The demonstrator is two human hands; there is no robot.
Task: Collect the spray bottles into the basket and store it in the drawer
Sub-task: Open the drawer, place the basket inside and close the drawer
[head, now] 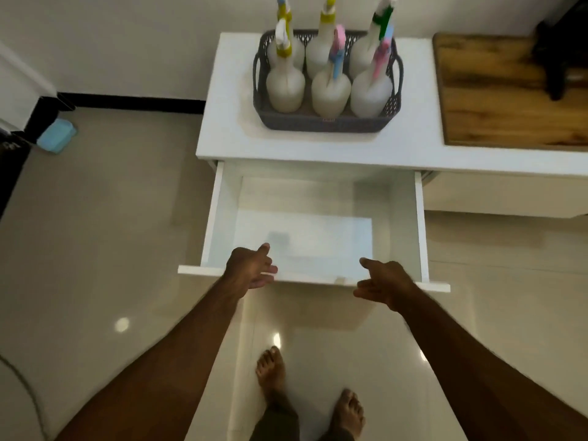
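A grey basket (327,122) stands on the white cabinet top (229,135) and holds several white spray bottles (285,87) with yellow, pink, blue and green heads. Below it a white drawer (407,218) is pulled out, and its inside looks bare. My left hand (249,267) hovers over the drawer's front edge on the left, fingers apart, holding nothing. My right hand (385,286) is at the front edge on the right, fingers loosely spread, also holding nothing. Both hands are slightly blurred.
A wooden board (496,90) lies on the counter to the right, with a dark object (560,49) on it. A blue item (56,136) sits on the glossy floor at the left. My bare feet (273,374) stand before the drawer.
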